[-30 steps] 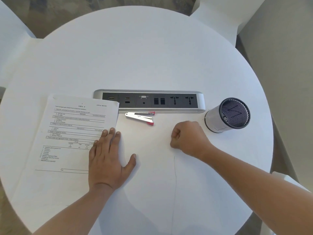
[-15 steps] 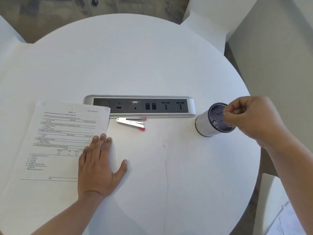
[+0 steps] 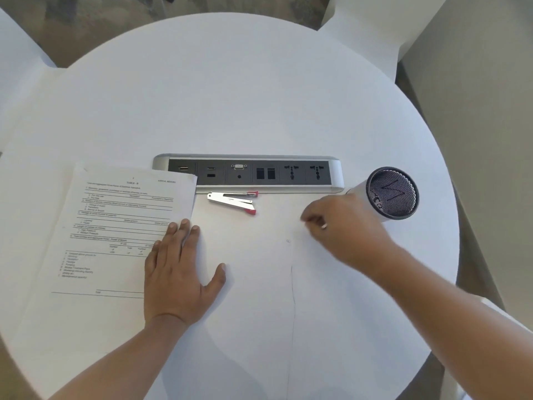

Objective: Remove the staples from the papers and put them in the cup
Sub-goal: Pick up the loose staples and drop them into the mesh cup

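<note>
A stack of printed papers [image 3: 115, 226] lies at the left of the round white table [image 3: 245, 96]. My left hand [image 3: 178, 272] rests flat on the papers' right edge, fingers straight. The cup [image 3: 357, 189], white outside with black mesh inside, stands at the right. My right hand [image 3: 343, 226] hovers just left of the cup, low over the table, blurred, with its fingers curled and nothing visible in them. A tiny speck, possibly a staple [image 3: 287, 241], lies on the table left of that hand. A silver and red stapler tool [image 3: 232, 201] lies between the papers and the cup.
A silver power and data socket strip [image 3: 248, 173] is set into the table just behind the stapler tool and the papers' top corner. White chairs [image 3: 369, 30] stand around the table's far edge. A thin seam [image 3: 292, 298] runs toward me down the tabletop.
My right hand went from a fist on the table to pinching over the cup, and has now come back left and down beside the cup. My left hand stayed on the papers.
</note>
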A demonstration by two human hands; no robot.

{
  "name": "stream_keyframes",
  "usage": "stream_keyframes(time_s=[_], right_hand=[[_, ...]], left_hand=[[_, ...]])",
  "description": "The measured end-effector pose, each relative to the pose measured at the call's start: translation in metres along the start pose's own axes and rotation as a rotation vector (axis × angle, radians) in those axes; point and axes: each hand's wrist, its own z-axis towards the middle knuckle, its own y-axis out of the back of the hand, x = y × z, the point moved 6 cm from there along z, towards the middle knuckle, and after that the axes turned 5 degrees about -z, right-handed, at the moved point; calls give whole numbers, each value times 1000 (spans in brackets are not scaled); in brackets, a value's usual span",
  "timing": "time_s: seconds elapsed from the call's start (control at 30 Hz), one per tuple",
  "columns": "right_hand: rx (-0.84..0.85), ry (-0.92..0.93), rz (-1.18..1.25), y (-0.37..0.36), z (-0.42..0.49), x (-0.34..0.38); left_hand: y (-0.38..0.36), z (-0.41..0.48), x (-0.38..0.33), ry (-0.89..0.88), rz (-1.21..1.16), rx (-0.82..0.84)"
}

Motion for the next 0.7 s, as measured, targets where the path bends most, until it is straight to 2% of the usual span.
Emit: stream_keyframes(time_s=[0.1,0.27,0.7], right_hand=[[140,69,-190,-44,7,8],[245,132,-433,-74,10,8],[298,140,-480,-74,21,20]], left_hand=[[0,-1,0,-2,4,-2],[0,0,0,-1,7,6],[0,-1,2,2,1,13]])
